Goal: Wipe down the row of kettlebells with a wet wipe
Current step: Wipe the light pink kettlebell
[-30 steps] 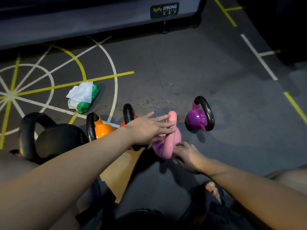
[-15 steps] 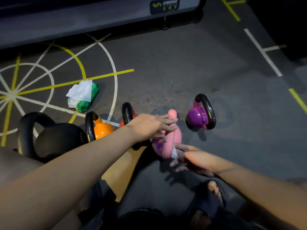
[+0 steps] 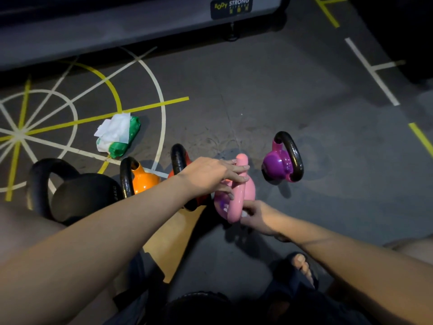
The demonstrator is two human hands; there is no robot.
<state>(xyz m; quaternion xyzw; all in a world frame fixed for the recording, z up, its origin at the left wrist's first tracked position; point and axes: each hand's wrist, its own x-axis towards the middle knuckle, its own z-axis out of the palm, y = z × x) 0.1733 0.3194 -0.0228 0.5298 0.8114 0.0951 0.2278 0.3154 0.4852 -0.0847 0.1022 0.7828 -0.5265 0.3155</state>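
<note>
Fingers of your left hand (image 3: pixel 210 174) lie nearly straight across the top of the handle of the pink kettlebell (image 3: pixel 242 195), the thumb tucked against its left side. They rest on it rather than wrap it. Your right hand (image 3: pixel 261 215) is curled and pinches a small white wipe (image 3: pixel 244 214) against the near end of that handle.

The pink kettlebell stands on the floor (image 3: pixel 257 102), fourth in a row. From the left you have the black kettlebell (image 3: pixel 77 195), the orange kettlebell (image 3: pixel 143 181), and the red kettlebell (image 3: pixel 179 158), mostly hidden behind your left wrist. Then comes the pink one, with the purple kettlebell (image 3: pixel 278 163) set a little apart on the right.

Just beyond the orange one lies a green pack (image 3: pixel 132 132), open, with spare wipes (image 3: pixel 114 130) bunched out of it and draped over its top. You cannot tell how many are inside. The pack sits on painted lines (image 3: pixel 161 104). A grey platform (image 3: pixel 117 26) with a BODY STRONG label (image 3: pixel 230 7) runs along the far edge. Your sandalled foot (image 3: pixel 302 266) shows below your right forearm.
</note>
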